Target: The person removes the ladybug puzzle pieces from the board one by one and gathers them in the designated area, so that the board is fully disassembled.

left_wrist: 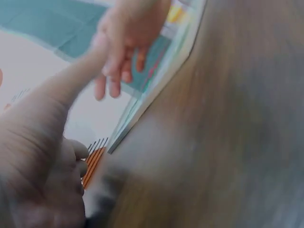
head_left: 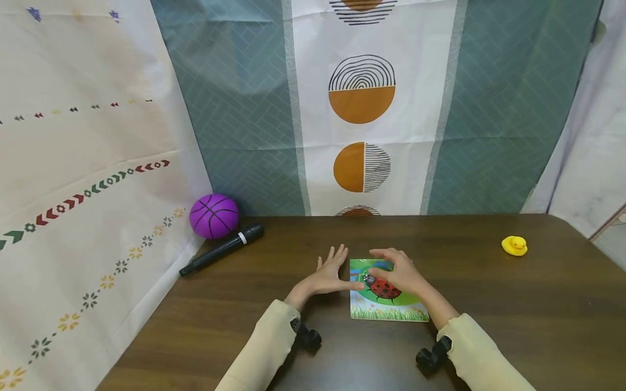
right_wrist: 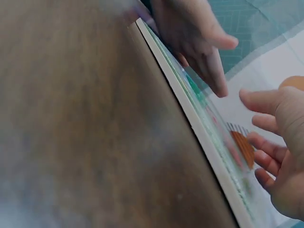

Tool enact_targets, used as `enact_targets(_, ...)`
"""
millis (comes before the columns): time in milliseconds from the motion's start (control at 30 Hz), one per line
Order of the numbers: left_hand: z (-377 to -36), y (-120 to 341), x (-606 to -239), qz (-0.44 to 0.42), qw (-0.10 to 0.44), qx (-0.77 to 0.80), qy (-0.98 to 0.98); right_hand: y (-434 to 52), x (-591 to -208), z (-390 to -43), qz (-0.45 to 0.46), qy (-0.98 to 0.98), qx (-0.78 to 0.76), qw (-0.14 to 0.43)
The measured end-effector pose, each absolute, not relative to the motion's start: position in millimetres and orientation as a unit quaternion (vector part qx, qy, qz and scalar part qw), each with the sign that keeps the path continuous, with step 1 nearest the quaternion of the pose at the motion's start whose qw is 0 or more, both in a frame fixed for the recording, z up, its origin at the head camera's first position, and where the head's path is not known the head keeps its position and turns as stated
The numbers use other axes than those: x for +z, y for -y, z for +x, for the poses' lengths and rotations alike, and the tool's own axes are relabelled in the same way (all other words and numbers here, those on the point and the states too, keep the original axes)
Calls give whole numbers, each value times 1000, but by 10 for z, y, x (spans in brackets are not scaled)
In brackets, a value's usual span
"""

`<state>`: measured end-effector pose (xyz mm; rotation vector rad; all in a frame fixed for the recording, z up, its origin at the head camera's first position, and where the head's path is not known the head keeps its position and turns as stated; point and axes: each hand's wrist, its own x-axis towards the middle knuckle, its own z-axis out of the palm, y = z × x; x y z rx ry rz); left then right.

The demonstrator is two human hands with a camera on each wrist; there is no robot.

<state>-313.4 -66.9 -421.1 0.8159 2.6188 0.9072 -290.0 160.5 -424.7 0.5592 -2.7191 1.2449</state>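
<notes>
A thin square board [head_left: 364, 312] with a red ladybug picture [head_left: 384, 289] on green and white lies flat on the brown table. At its left side is my left hand [head_left: 325, 279], fingers spread and the thumb reaching over the board's left edge. My right hand [head_left: 402, 275] hovers over the upper right part, partly hiding the picture. Its fingers are loosely bent with nothing between them, as the right wrist view shows for this hand [right_wrist: 280, 142]. In the left wrist view, the board's pale edge [left_wrist: 142, 110] is seen from low down. Neither hand holds anything.
A purple ball [head_left: 214, 216] and a black flashlight-like stick [head_left: 222, 250] lie at the table's back left. On the right stands a yellow rubber duck [head_left: 514, 246]. Patterned cloth [head_left: 244, 108] hangs behind the table [head_left: 489, 304], and another white cloth [head_left: 122, 217] borders its left side.
</notes>
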Motion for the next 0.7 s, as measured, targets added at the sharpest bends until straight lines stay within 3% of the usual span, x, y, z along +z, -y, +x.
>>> enact_targets(700,-3152,620,-4341,304,88,258,-913,-1533,-4332,-2987,167,919,356,15)
